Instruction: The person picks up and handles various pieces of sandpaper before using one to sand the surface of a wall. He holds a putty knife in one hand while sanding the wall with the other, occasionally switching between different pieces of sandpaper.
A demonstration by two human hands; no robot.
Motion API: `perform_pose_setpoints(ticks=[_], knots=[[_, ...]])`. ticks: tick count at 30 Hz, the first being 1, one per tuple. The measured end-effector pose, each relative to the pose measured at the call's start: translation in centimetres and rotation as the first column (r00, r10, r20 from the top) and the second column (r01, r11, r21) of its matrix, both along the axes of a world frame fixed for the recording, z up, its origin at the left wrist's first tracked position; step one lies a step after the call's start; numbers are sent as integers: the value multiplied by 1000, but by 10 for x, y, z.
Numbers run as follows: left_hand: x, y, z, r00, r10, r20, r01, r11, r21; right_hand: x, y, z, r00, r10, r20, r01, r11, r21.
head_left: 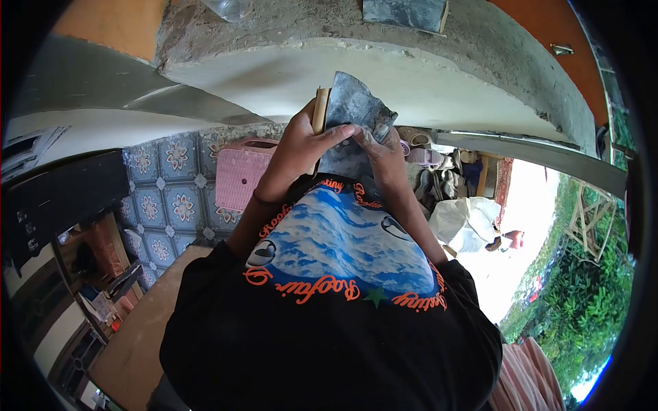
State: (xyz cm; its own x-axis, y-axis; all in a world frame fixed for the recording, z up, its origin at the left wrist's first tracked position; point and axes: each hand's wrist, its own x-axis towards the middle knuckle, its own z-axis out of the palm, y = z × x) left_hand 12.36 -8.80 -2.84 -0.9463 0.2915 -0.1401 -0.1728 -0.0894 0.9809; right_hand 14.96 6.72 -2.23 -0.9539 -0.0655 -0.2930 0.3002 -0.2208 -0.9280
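Both hands are on a grey, mottled flat piece with a ragged upper right edge, held upright before my chest. A pale wooden strip runs along its left side. My left hand is closed around the strip side, its thumb laid across the grey face. My right hand grips the right side, its thumb and fingers smeared with pale dust. The two thumbs come close together near the middle of the piece. I cannot tell exactly what kind of object it is.
A curved plastered ledge spans the front, with another grey board on top. A pink plastic basket sits on the patterned floor. Shoes and a white sack lie right; a brown tabletop is at lower left.
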Motion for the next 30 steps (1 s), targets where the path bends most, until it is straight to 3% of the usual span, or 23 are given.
perform_pose_setpoints(ticks=[6,8,9,11,12,14,16,19,20,22,23,24,25,26,27,28,30], knots=[[-1,-10,-4,998,54,30,-53,998,-24,-6,4,-6,997,79,26,-75,991,-113],[-3,-15,-1,994,103,48,-99,993,-67,-8,7,-15,997,64,41,-44,923,-383],[-4,-18,-2,994,101,45,-98,993,-69,-11,8,-17,997,63,38,-43,922,-385],[-6,-26,-9,993,114,-1,-112,977,-182,-14,10,-20,989,117,93,-35,786,-618],[-6,-27,-10,994,109,-5,-108,977,-185,-14,12,-22,990,112,89,-33,784,-620],[-9,-30,-10,994,64,-86,-80,976,-203,-12,14,-27,949,308,65,-213,781,-587],[-11,-28,-10,989,44,-141,-76,970,-230,-10,7,-32,959,283,15,-210,746,-631],[-15,-26,-3,960,51,-275,-118,965,-234,-11,2,-28,959,275,65,-190,798,-572],[-15,-30,3,976,57,-211,-116,954,-276,-13,2,-25,962,266,60,-185,797,-575],[-17,-42,14,987,55,-151,-101,941,-322,-16,3,-17,960,177,218,-50,872,-487],[-18,-51,21,991,136,-3,-125,900,-418,-17,5,-17,962,168,214,-43,871,-489],[-20,-54,25,964,230,136,-130,848,-513,-19,9,-18,966,56,252,70,881,-468],[-20,-52,28,966,219,134,-121,849,-514,-21,14,-19,956,-56,288,185,877,-443],[-20,-49,30,926,314,-208,-356,910,-213,-23,20,-24,955,-68,288,196,874,-444],[-22,-47,31,748,468,-470,-446,880,167,-25,26,-35,917,-157,367,312,855,-414],[-29,-53,27,708,428,-562,-403,898,175,-25,32,-48,864,-242,442,423,825,-375],[-44,-56,38,632,275,-724,-437,899,-39,-26,39,-72,838,-291,462,488,780,-392]])
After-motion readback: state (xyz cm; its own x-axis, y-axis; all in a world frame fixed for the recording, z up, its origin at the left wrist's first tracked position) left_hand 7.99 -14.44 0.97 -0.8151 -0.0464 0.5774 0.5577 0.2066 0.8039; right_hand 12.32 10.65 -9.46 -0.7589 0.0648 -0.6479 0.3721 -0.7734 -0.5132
